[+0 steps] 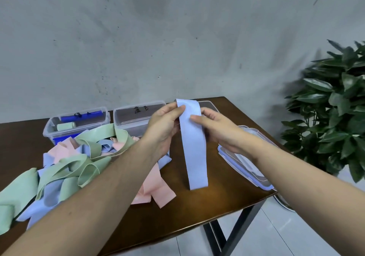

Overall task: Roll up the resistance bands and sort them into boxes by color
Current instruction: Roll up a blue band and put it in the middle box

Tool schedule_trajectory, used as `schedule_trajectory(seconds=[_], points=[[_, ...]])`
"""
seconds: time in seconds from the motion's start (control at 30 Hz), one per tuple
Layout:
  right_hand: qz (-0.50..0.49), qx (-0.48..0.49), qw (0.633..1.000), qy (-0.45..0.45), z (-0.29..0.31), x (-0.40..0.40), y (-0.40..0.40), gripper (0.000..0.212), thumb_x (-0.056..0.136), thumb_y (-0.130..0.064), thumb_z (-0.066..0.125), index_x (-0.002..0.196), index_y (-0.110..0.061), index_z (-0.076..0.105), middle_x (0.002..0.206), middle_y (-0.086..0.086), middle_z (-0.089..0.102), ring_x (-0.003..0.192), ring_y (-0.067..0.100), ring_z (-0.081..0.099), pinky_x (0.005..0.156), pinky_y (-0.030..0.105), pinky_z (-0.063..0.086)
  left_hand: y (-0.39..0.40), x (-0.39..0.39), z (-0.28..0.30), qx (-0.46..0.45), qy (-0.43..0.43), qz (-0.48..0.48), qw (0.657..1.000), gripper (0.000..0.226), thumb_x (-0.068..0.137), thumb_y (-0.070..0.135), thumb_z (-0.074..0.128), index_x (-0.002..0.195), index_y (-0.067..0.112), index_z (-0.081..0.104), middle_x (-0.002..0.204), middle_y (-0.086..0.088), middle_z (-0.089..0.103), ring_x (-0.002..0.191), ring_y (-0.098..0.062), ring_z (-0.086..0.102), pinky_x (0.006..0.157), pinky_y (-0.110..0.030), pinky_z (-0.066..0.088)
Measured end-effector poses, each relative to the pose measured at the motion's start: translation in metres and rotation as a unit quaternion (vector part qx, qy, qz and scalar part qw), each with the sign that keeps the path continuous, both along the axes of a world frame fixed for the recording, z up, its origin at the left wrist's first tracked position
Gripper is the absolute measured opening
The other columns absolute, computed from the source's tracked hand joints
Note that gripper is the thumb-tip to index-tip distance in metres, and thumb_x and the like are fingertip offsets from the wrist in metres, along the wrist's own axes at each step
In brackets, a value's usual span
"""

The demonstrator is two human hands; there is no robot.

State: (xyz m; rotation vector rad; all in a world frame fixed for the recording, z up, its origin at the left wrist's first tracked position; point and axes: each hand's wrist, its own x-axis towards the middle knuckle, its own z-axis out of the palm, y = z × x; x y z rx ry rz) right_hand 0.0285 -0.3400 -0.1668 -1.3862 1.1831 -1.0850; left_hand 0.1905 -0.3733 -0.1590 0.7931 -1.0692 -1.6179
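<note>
Both hands raise a blue band [194,145] above the worktop [197,202], the left hand [165,125] pinching its top end and the right hand [215,126] pinching it just beside, so the strip hangs flat with its lower end at the worktop, apparently ready for rolling. Unrolled bands form a pile [65,167] at near left. The far-left box [77,122] holds a green roll [66,126]; the middle box [136,117] looks empty.
</note>
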Motion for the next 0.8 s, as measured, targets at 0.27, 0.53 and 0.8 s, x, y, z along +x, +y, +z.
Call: schedule_trajectory(seconds=[0.27, 0.53, 0.8], points=[[0.069, 0.123, 0.977, 0.158, -0.052, -0.017, 0.007, 0.029, 0.094, -0.037, 0.066, 0.120, -0.027, 0.062, 0.116, -0.010, 0.069, 0.106, 0.010, 0.068, 0.096, 0.037, 0.056, -0.024, -0.011, -0.023, 0.060, 0.043, 0.055, 0.996, 0.023, 0.098, 0.004, 0.056, 0.119, 0.012, 0.060, 0.106, -0.009, 0.074, 0.088, -0.020, 0.073, 0.078, -0.035, 0.060], [0.100, 0.174, 0.970, 0.141, -0.068, -0.029, 0.012, 0.041, 0.097, -0.038, 0.062, 0.134, -0.029, 0.047, 0.122, -0.009, 0.061, 0.108, 0.009, 0.063, 0.082, 0.027, 0.059, -0.050, -0.027, -0.055, 0.106, 0.013, 0.091, 0.990, 0.026, 0.099, 0.002, 0.053, 0.122, 0.013, 0.059, 0.114, -0.012, 0.071, 0.095, -0.023, 0.072, 0.075, -0.035, 0.059], [0.112, 0.223, 0.917, 0.309, -0.082, -0.048, 0.018, 0.036, 0.103, -0.039, 0.049, 0.135, -0.022, 0.042, 0.127, 0.000, 0.058, 0.063, 0.015, 0.073, 0.062, 0.023, 0.060, -0.056, -0.053, -0.082, 0.111, -0.145, 0.137, 0.974, 0.024, 0.095, 0.015, 0.064, 0.119, 0.020, 0.066, 0.108, -0.002, 0.070, 0.075, -0.008, 0.056, 0.060, -0.022, 0.041]])
